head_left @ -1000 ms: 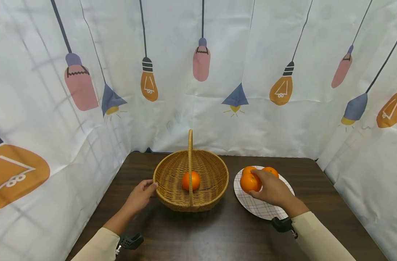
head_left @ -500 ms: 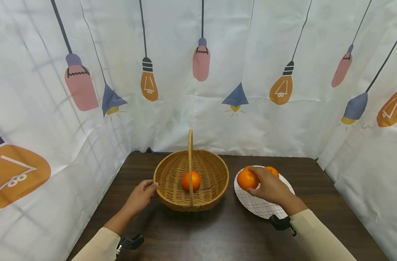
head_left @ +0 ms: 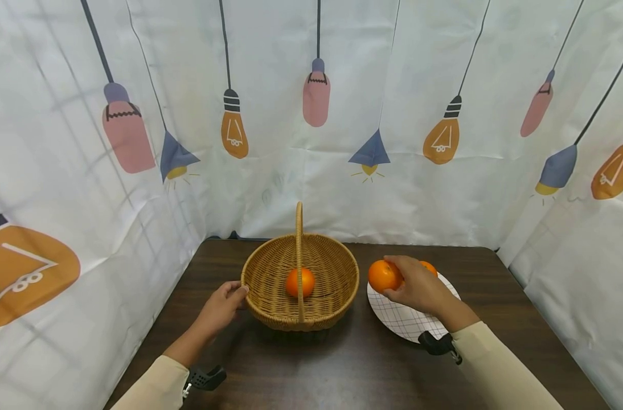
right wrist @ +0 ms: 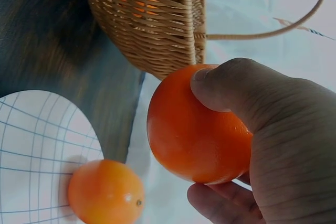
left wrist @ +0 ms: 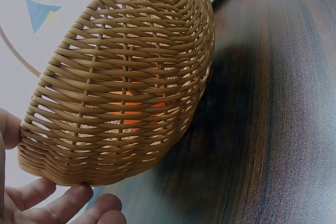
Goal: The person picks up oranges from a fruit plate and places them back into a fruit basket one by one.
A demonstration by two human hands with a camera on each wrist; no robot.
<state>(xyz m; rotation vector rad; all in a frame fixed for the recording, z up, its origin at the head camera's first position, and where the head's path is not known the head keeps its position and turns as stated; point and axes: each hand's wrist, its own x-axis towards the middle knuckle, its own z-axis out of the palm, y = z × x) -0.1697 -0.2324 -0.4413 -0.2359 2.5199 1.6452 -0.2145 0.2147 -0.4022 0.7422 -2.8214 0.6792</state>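
Note:
My left hand [head_left: 221,310] grips the left rim of a round wicker basket [head_left: 260,285]. In the left wrist view its thumb and fingers [left wrist: 73,200] lie on either side of the rim. One orange [head_left: 306,282] sits inside the basket, behind the tall handle. My right hand [head_left: 421,290] holds another orange [right wrist: 197,129] between thumb and fingers, raised over the left edge of a white checked plate [head_left: 401,324]. A further orange [head_left: 429,267] shows on the plate behind the hand; the right wrist view also shows an orange [right wrist: 106,192] lying there.
A dark wooden table [head_left: 316,370] carries the basket and the plate side by side. White curtains [head_left: 291,182] printed with lamps hang close behind the table and along both sides. The basket handle [head_left: 299,256] arches high above its rim.
My right hand has lifted its orange and moved a little up and left, toward the basket. The other orange behind it has become hidden. The left hand and basket have stayed put.

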